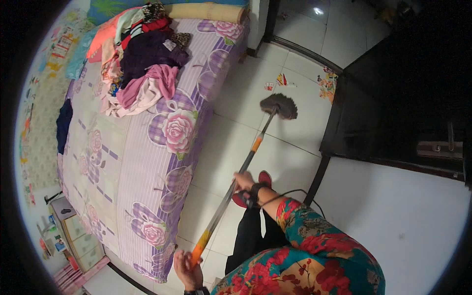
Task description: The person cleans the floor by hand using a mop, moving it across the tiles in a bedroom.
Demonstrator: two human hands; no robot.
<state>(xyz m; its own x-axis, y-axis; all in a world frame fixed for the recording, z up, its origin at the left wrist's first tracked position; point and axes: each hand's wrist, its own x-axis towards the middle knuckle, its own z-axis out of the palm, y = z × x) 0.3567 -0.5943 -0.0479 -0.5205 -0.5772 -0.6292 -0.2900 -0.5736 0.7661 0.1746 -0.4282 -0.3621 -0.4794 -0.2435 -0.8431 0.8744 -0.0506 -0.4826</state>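
Note:
A broom with a dark bristle head (pixel 279 106) and a long grey pole (pixel 222 208) slants across the view, its head resting on the tiled floor. My right hand (pixel 243 181) is closed around the middle of the pole, below an orange band. My left hand (pixel 188 268) grips the orange and yellow end (pixel 201 246) of the pole near the bottom of the view. Just beyond the bristles lie small paper or plastic scraps (pixel 282 79) and a red and white piece (pixel 269 86).
A bed (pixel 140 158) with a purple floral sheet runs along the left, with piled clothes (pixel 147 62) and a rolled mat (pixel 206 12). On the right stand a dark door (pixel 368 107) and a white wall (pixel 391 206). A doorway sill (pixel 306 51) crosses the floor ahead.

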